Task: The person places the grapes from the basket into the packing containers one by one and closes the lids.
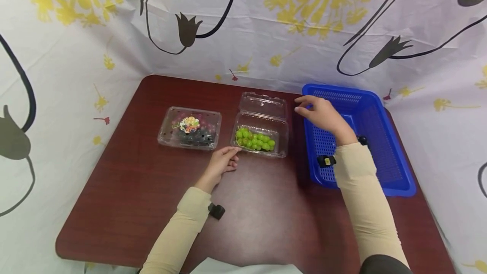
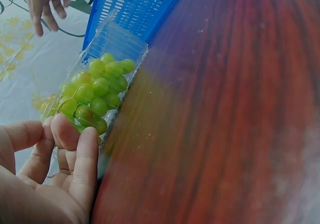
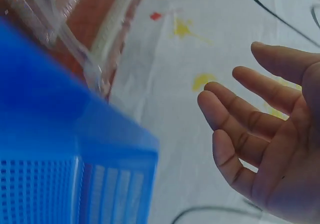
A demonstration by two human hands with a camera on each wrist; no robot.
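A clear plastic clamshell box (image 1: 281, 132) stands on the table with its lid (image 1: 263, 105) tipped back toward the wall. Inside lies a bunch of green grapes (image 1: 255, 139), also seen close up as green grapes (image 2: 95, 91) in the left wrist view. At the box's front left corner, my left hand (image 1: 222, 164) pinches the rim between thumb and fingertips. My right hand (image 1: 321, 113) hovers above the left edge of the blue basket (image 1: 399, 160), holding nothing. Its fingers (image 3: 240, 101) are loosely bent and spread in the right wrist view.
Left of the grape box sits a closed clear box (image 1: 163, 136) with red and dark grapes and a flower-shaped sticker. The dark red wooden table (image 1: 133, 206) has its back edge against a patterned white cloth (image 1: 243, 45). The deep basket fills the right side.
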